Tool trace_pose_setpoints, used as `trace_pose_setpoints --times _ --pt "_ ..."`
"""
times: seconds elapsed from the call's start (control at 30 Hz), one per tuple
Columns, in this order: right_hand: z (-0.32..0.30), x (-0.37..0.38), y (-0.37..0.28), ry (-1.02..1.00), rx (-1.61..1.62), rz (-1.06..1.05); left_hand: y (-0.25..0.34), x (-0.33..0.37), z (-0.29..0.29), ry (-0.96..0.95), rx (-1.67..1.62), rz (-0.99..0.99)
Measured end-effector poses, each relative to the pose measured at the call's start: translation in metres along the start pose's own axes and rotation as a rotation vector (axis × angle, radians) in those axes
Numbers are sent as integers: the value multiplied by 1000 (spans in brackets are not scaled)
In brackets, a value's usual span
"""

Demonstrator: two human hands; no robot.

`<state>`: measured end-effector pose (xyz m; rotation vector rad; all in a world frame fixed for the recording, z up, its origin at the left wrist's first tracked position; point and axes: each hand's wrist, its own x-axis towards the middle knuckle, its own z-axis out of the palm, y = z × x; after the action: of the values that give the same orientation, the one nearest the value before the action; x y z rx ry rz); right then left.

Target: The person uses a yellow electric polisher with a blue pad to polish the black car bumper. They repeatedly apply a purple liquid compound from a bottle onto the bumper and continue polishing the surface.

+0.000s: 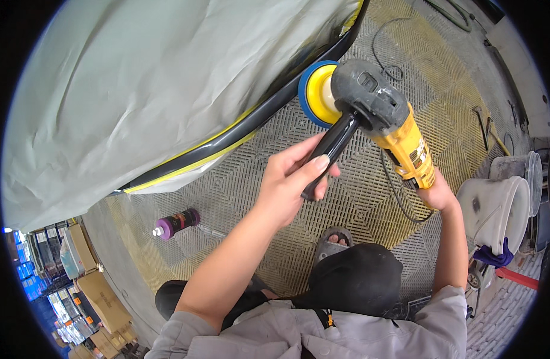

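A yellow and black power polisher [420, 149] is held across both my hands above the floor. My left hand [287, 179] is closed round its black side handle [341, 139], thumb on top. At the back end of the yellow body, my right hand [439, 192] is wrapped round it, its fingers partly hidden. The round yellow and blue pad [320, 94] faces a black trim strip [269, 109] edged with yellow tape. Whether pad and strip touch, I cannot tell. Beyond the strip, a pale sheet [137, 84] covers a large body.
A black and purple bottle [179, 222] lies on the grey and yellow grated floor [227, 179]. White buckets [490, 206] and a purple cloth [495, 256] are at the right. A cord [397, 200] hangs below the polisher. Boxes [101, 299] fill the lower left.
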<state>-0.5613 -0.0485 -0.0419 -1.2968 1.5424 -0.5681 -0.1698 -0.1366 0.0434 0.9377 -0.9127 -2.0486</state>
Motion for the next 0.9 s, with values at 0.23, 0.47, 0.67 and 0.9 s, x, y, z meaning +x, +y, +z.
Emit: trace_pose_setpoints --times 0.23,0.47,0.67,0.9 --pt "32 -19 -25 -73 -64 -3 -18 -51 -29 48 -33 -1" --pt "62 -34 -35 -134 -106 -10 -35 -106 -59 58 -73 62" --pt "69 -34 -44 -130 -159 -55 -29 -115 -69 53 -74 78" --pt "36 -24 -42 -66 -60 -12 -15 -58 -44 24 -59 23"
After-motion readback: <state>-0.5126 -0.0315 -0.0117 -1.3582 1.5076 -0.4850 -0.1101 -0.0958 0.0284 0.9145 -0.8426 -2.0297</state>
